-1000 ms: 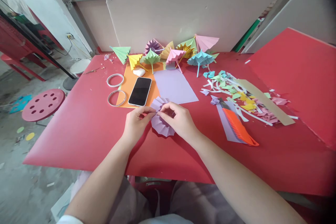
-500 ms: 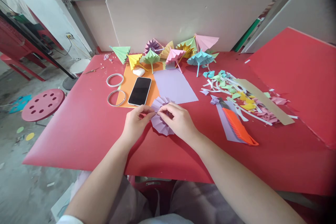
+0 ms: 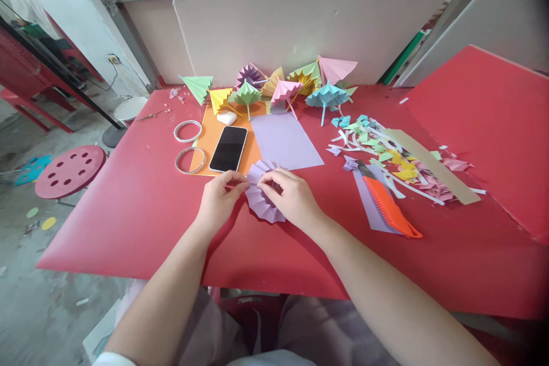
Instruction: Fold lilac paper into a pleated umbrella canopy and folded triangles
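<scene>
A pleated lilac paper fan [image 3: 262,201], folded into a round rosette, sits just above the red table [image 3: 128,211] near its front. My left hand [image 3: 221,197] pinches its left side with thumb and fingertips. My right hand [image 3: 290,196] grips the fan from the right and covers part of it. A flat lilac sheet [image 3: 285,140] lies just behind the hands.
A black phone [image 3: 229,148] lies on an orange sheet [image 3: 210,140], next to two tape rings [image 3: 189,146]. Several paper umbrellas [image 3: 283,88] line the back edge. Coloured scraps [image 3: 386,151] and an orange comb-like tool [image 3: 388,209] are at the right. A red stool [image 3: 71,170] stands left.
Both hands stay on the lilac fan; the fingers have shifted slightly and the fan has turned a little. Nothing else on the table has moved.
</scene>
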A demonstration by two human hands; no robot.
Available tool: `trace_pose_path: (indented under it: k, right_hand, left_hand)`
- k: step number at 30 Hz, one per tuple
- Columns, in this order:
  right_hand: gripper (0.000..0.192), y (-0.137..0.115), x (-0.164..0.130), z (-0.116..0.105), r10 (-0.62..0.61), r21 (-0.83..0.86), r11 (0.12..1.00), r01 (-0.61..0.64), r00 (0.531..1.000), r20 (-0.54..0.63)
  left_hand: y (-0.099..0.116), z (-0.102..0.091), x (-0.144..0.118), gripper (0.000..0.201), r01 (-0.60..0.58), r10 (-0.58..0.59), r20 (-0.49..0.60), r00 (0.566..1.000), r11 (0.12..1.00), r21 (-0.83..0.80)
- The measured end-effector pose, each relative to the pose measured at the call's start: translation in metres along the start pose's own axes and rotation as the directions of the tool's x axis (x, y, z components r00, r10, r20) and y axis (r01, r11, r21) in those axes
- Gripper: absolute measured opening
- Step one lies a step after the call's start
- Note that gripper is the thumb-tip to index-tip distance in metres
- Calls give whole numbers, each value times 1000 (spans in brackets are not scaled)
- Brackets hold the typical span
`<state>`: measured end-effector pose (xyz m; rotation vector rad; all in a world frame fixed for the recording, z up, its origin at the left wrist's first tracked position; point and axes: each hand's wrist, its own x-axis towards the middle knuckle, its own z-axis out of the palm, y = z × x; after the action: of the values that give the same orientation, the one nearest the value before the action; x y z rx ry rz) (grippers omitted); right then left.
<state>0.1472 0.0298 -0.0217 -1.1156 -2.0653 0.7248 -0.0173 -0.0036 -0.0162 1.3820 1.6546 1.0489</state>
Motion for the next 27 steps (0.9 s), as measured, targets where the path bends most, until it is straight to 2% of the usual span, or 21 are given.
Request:
trace_pose_path:
  k: [11,17,22,27]
  right_hand:
    - [14,-1,2,-1,54,11,999,-53,998,-38]
    - [13,1,2,0,65,7,998,-64,994,-83]
    - [11,1,2,-1,72,-1,997,-73,992,-104]
    - [10,1,2,-1,66,-2,998,-66,992,-106]
  left_hand:
    - [3,-1,0,10,20,-24,-74,997,998,-54]
    - [5,2,-2,17,24,-23,2,1000,996,-87]
    - [6,3,-3,16,11,4,114,993,991,-131]
    - [3,4,-2,14,-29,44,124,991,992,-120]
